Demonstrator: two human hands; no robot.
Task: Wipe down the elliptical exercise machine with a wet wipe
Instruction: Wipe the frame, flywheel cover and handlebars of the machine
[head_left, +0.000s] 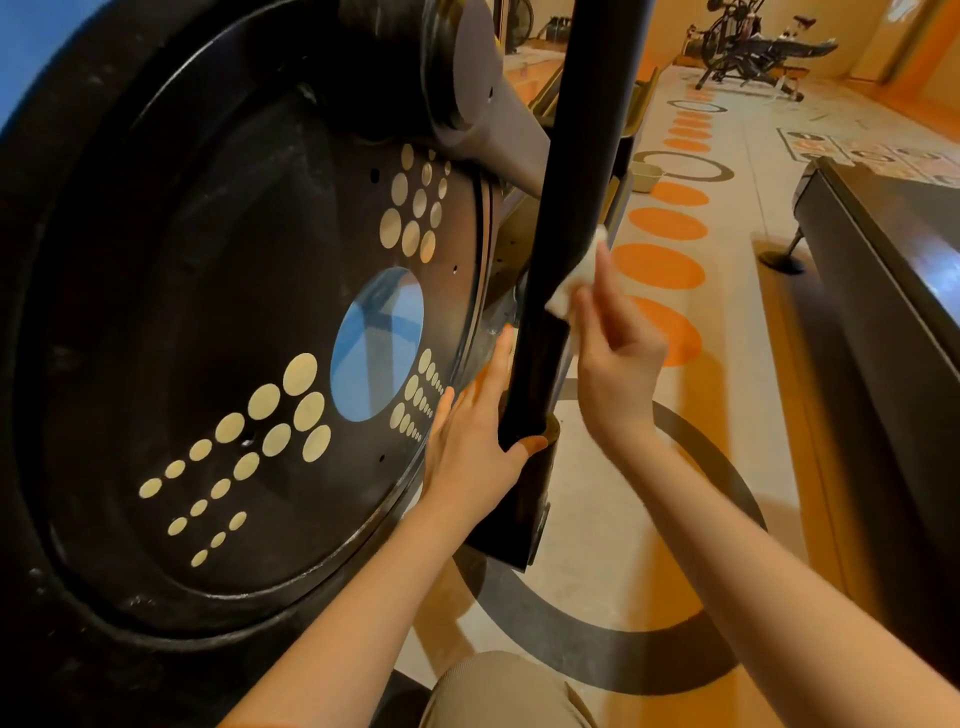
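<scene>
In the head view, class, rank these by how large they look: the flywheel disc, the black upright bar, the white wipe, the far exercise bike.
1. flywheel disc
2. black upright bar
3. far exercise bike, small only through distance
4. white wipe, partly hidden by the right hand

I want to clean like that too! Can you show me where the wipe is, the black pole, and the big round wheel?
wipe (576, 280), head view, on its white bunched middle.
black pole (582, 171), head view, on its bare upper shaft.
big round wheel (234, 312), head view, on its dark face beside the dots.
</scene>
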